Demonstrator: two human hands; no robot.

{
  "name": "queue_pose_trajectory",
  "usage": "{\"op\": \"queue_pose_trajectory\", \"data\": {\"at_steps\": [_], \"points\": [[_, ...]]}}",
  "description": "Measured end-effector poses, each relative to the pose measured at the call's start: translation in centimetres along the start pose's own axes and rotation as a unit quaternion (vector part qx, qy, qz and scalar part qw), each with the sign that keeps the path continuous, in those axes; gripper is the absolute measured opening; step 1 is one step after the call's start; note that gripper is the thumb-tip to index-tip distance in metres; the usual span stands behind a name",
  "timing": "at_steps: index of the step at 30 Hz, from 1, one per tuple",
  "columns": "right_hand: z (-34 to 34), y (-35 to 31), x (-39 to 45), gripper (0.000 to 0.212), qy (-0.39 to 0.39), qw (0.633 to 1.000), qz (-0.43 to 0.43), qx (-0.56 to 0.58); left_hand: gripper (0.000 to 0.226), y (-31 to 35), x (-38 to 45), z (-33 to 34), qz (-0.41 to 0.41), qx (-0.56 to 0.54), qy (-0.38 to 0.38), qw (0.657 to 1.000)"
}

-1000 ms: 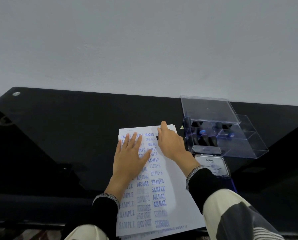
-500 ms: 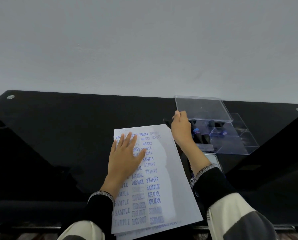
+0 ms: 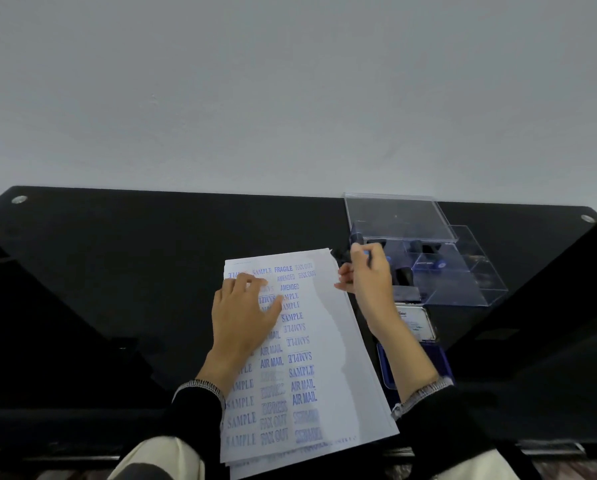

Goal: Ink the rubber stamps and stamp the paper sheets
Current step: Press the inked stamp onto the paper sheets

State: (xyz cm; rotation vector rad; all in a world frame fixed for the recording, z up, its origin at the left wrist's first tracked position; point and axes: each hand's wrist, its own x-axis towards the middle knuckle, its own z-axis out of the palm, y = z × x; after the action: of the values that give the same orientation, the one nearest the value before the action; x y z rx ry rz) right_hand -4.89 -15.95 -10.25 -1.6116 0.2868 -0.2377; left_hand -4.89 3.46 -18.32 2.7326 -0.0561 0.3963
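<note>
Fingers of the right hand [image 3: 368, 271] curl round a rubber stamp [image 3: 354, 242] just beside the clear stamp box [image 3: 463, 271], while the left hand [image 3: 243, 317] lies flat on the stamped paper sheets [image 3: 328, 341]; press squarely into the ink pad [image 3: 387, 372], nearer than the box.

The right forearm [image 3: 399, 341] hides much of the ink pad [image 3: 435, 362].

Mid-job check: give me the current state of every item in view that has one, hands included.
Clear plastic stamp box: lid open, stamps inside.
Blue ink pad: open, lid tipped back.
White paper sheets: stacked, top sheet partly stamped.
Left hand: flat, pressing the sheets.
Right hand: gripping a dark rubber stamp beside the box.
</note>
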Motion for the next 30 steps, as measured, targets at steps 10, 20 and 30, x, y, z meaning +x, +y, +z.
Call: {"op": "queue_pose_trajectory", "data": {"at_steps": [10,20,30], "points": [[-1.8,5.3,-4.7,0.012,-0.087,0.974,-0.079,-0.194,0.029,1.6,-2.7,-2.3,0.106,-0.069,-0.116,0.985],[-3.2,5.2,-7.4,0.013,-0.096,0.967,-0.089,-0.216,0.042,2.9,-6.9,-4.8,0.145,-0.117,-0.228,0.956],[-3.5,5.1,-8.4,0.011,-0.101,0.963,-0.081,-0.235,0.122,3.5,-8.6,-6.3,0.193,0.028,-0.435,0.879]]}}
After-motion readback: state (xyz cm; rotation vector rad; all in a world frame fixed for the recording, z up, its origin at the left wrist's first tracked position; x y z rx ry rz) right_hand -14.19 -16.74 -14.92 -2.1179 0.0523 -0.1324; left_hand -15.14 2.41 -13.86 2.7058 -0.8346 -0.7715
